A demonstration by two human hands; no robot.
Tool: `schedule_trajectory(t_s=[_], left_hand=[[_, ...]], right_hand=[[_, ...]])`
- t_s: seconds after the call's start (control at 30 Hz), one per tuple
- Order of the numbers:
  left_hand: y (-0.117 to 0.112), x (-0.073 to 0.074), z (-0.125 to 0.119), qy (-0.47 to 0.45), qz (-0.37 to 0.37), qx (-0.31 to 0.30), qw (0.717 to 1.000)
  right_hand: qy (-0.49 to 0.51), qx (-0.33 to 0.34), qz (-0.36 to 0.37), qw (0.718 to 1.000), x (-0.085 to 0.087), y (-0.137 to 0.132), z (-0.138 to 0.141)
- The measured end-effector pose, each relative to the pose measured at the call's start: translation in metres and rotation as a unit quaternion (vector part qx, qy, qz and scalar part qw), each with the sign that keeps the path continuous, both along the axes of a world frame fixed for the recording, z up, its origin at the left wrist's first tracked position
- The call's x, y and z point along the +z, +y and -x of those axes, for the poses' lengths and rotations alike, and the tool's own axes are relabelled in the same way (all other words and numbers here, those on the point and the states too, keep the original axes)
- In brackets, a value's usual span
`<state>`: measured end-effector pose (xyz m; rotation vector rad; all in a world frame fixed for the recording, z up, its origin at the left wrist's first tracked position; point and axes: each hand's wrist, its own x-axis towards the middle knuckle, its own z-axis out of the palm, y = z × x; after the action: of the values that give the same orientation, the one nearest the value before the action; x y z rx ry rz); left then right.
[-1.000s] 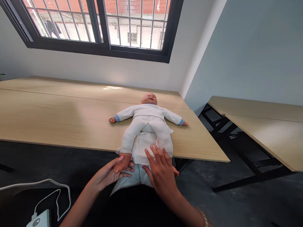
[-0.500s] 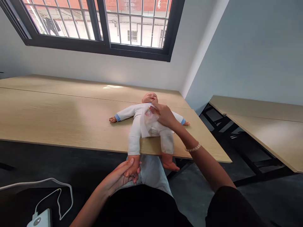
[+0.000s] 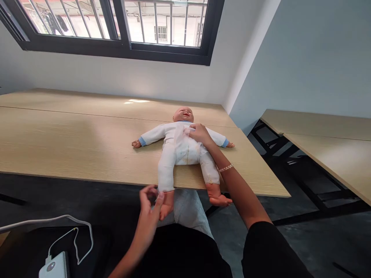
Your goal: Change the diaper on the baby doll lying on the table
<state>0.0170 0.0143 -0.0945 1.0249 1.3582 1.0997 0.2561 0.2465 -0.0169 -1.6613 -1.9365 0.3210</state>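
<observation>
Baby doll (image 3: 183, 114) lies faceup in white, blue-cuffed sleepsuit (image 3: 179, 148).

One head-worn camera is fitted on the person and faces forward and down, over the person's dark top (image 3: 179, 251). It stands close to the baby doll (image 3: 179, 148), which is at mid-frame on the table (image 3: 72, 135), with the left hand (image 3: 149, 208) and right hand (image 3: 199, 133) in view. Coverage is wide: the barred window (image 3: 116, 48) lies far, and a second table (image 3: 319, 125) right.
</observation>
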Motion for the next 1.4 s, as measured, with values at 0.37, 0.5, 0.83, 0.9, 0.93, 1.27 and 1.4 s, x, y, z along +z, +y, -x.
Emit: schedule_trajectory(t_s=[0.37, 0.5, 0.83, 0.9, 0.93, 1.27, 1.4], left_hand=[[0.104, 0.071, -0.056, 0.488, -0.428, -0.277, 0.709], [0.142, 0.072, -0.055, 0.538, -0.379, -0.281, 0.698], [0.163, 0.079, -0.034, 0.529, -0.362, -0.111, 0.759], [0.151, 0.083, -0.042, 0.516, -0.446, -0.140, 0.718], [0.147, 0.084, -0.047, 0.509, -0.477, -0.195, 0.689], [0.195, 0.093, -0.088, 0.503, -0.384, -0.453, 0.628], [0.206, 0.095, -0.091, 0.493, -0.355, -0.455, 0.651]], right_hand=[[0.105, 0.006, -0.083, 0.991, -0.010, -0.007, 0.003], [0.185, 0.020, -0.127, 0.974, -0.014, -0.012, -0.008], [0.272, -0.093, -0.065, 0.956, -0.031, -0.043, -0.084], [0.252, -0.095, -0.056, 0.962, -0.033, -0.044, -0.091], [0.239, -0.086, -0.045, 0.966, -0.034, -0.045, -0.093], [0.135, 0.096, 0.176, 0.970, -0.037, -0.066, -0.110], [0.119, 0.113, 0.188, 0.968, -0.036, -0.065, -0.113]])
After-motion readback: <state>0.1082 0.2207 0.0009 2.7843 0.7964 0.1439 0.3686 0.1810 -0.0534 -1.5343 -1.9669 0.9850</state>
